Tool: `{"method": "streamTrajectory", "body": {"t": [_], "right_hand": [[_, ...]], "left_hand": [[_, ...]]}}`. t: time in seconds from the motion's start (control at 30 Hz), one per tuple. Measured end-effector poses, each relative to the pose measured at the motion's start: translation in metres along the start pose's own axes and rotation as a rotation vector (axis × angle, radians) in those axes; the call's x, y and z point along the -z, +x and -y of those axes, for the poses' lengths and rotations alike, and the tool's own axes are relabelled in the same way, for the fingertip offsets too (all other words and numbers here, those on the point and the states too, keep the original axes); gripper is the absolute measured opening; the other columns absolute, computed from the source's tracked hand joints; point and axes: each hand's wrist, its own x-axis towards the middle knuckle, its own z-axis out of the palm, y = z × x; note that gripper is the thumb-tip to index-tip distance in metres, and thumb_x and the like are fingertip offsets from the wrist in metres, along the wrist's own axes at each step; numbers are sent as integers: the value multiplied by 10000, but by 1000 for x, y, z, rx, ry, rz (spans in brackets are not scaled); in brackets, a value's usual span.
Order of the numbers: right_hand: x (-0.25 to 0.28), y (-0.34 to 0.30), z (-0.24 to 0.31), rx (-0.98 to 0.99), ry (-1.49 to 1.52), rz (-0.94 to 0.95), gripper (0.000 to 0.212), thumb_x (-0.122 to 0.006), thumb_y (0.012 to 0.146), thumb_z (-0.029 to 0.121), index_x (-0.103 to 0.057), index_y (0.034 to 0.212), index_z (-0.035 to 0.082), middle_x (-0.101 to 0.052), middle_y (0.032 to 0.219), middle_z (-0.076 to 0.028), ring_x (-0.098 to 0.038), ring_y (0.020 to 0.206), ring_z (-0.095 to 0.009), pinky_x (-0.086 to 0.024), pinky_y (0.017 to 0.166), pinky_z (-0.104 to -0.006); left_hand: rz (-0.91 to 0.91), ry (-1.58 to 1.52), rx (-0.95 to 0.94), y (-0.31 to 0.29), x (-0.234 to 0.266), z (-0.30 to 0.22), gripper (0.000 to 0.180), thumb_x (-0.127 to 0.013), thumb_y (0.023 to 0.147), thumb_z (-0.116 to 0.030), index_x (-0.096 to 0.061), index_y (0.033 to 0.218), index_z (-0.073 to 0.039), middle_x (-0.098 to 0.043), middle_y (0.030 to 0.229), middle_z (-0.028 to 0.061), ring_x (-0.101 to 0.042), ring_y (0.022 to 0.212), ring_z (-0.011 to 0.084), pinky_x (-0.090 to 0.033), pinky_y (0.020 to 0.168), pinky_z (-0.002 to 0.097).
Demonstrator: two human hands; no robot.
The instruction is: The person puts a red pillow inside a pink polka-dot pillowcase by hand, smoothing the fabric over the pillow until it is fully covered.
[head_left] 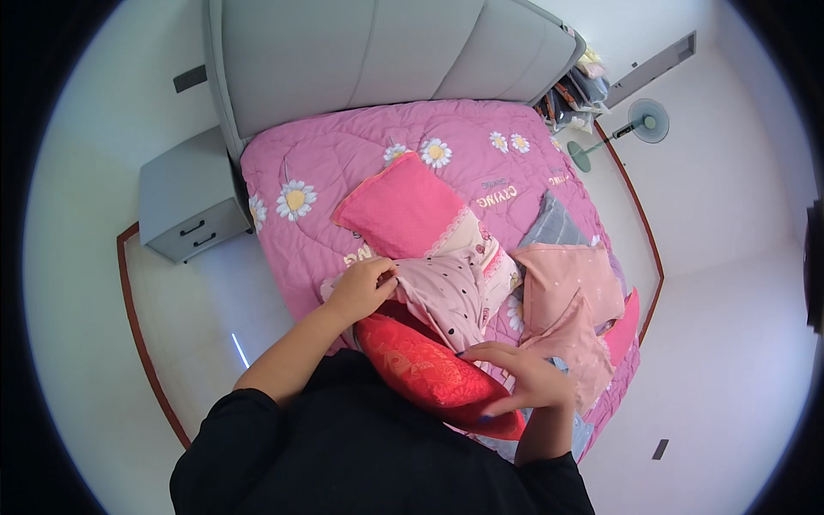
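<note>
A pale pink dotted pillowcase (446, 287) lies rumpled in front of me on the bed. My left hand (367, 283) has its fingers curled on the left edge of this fabric. Below it, close against my body, is a red patterned pillow (425, 360), its upper edge partly under the dotted cloth. Over the right end of the red pillow, my right hand (525, 375) is spread, thumb apart from the fingers, with fingertips at the pillow's upper side. Whether those fingertips press on the red pillow or on the cloth's edge, I cannot tell.
A bright pink pillow (408, 206) lies beyond the dotted cloth on the pink floral quilt (343, 137). Light pink pillows (573, 283) and grey fabric (554, 225) pile up to the right. Around the bed are a grey headboard (343, 51), a nightstand (193, 193) and a fan (648, 120).
</note>
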Motion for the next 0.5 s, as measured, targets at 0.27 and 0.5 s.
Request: {"method": "streamTrajectory", "body": {"t": [0.27,0.5], "right_hand": [[-47,26,-27,-228,-540,-689,466,-557,749,49,-456,1204,27,-516,1111,-183,-502,999,-351,-391,866,-390],[-66,55,-48,-230,-690,-736,531,-499,817,355,-428,1213,9,-500,1113,-188,-470,1029,-323,-338,883,-422]], "left_hand": [[67,-179,224,6,-24,31,99,-540,781,-105,-533,807,-10,-571,686,112,-562,646,245,-434,596,338],[189,-1004,660,23,-30,38,74,-518,783,-70,-554,724,-43,-557,621,54,-520,512,150,-427,495,231]]}}
